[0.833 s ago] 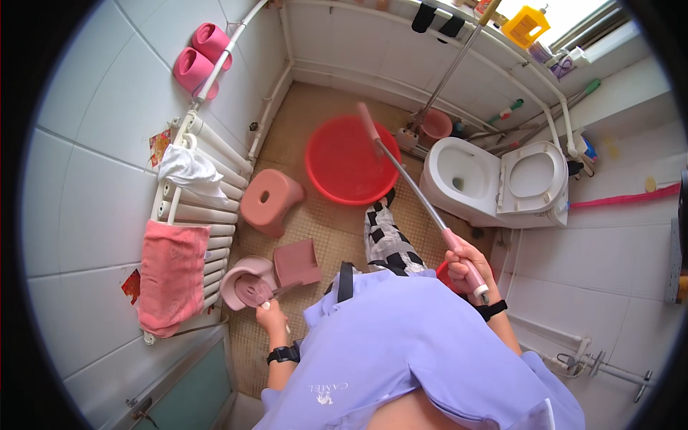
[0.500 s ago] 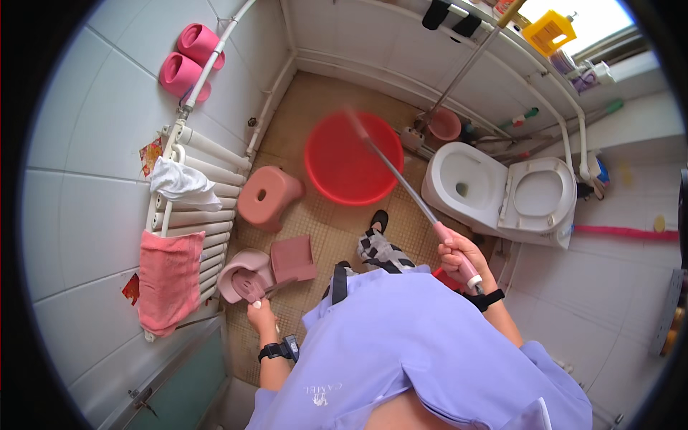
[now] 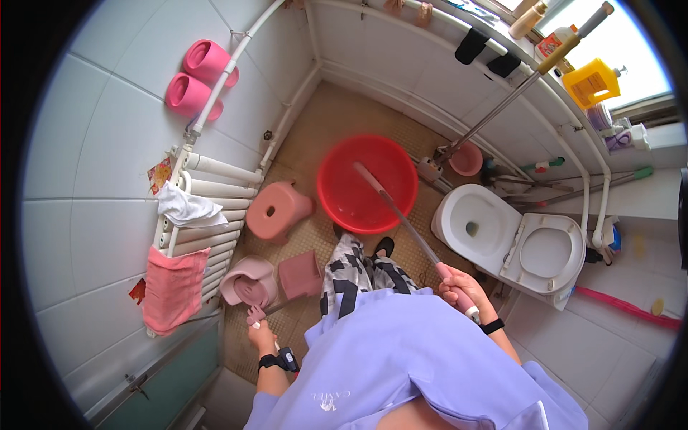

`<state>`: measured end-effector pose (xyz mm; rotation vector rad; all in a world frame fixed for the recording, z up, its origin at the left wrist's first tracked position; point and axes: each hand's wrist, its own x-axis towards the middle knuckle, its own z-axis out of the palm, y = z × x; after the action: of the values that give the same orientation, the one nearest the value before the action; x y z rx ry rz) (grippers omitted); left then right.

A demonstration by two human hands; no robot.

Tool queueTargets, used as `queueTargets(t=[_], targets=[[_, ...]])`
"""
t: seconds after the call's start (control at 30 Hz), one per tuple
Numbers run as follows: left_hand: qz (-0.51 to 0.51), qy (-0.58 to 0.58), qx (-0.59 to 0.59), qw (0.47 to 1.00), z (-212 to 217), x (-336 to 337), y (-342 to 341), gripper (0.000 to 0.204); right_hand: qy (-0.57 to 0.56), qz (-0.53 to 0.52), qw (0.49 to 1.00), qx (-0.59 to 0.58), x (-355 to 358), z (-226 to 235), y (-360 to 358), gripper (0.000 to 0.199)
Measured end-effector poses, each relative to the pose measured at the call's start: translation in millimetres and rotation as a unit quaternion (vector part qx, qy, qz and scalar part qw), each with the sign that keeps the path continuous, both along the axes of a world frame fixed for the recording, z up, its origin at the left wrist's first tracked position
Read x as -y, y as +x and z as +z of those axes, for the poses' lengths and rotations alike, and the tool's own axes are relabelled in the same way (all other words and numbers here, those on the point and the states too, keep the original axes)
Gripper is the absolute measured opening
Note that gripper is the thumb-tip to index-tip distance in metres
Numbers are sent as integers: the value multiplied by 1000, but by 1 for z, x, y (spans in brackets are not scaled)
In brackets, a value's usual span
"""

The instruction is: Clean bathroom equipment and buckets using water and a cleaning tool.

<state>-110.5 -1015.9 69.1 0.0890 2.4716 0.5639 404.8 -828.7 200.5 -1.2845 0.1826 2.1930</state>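
My right hand (image 3: 464,292) is closed around the pink grip of a silvery pole (image 3: 416,233). Its pinkish far end lies across the view of a large red basin (image 3: 333,197); whether it touches the basin I cannot tell, nor what kind of tool it is. Low on the left, my left hand (image 3: 263,337) is closed on the handle of a dusky pink dustpan (image 3: 299,274), whose grey rod runs up to the pan. A pink toothed piece (image 3: 255,315) sits at the handle's end, beside a pale pink potty (image 3: 240,272).
A pink stool (image 3: 278,211) stands between the basin and the white radiator (image 3: 215,188), which carries a pink towel (image 3: 175,287) and a white cloth (image 3: 188,204). To the right is a white toilet (image 3: 476,211) with its lid up. A mop pole (image 3: 494,111) leans behind it.
My view has shifted, so the room sits lower and further right. The pole's blurred far end now looks steadier over the basin. Both hands keep their holds, and more of my patterned trousers shows.
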Motion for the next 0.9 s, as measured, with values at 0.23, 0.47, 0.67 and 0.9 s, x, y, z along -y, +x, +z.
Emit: queueTargets(t=[0.23, 0.47, 0.67, 0.9], targets=[[24, 11, -2, 1000, 5, -39, -12, 22, 11, -7, 999, 44, -33, 8, -12, 55], [35, 34, 55, 997, 22, -76, -28, 20, -19, -47, 996, 78, -68, 40, -45, 56], [45, 38, 78, 995, 30, -69, -32, 16, -22, -38, 994, 104, -89, 39, -57, 51], [32, 36, 64, 997, 47, -62, -23, 18, -23, -47, 995, 91, -106, 35, -64, 48]])
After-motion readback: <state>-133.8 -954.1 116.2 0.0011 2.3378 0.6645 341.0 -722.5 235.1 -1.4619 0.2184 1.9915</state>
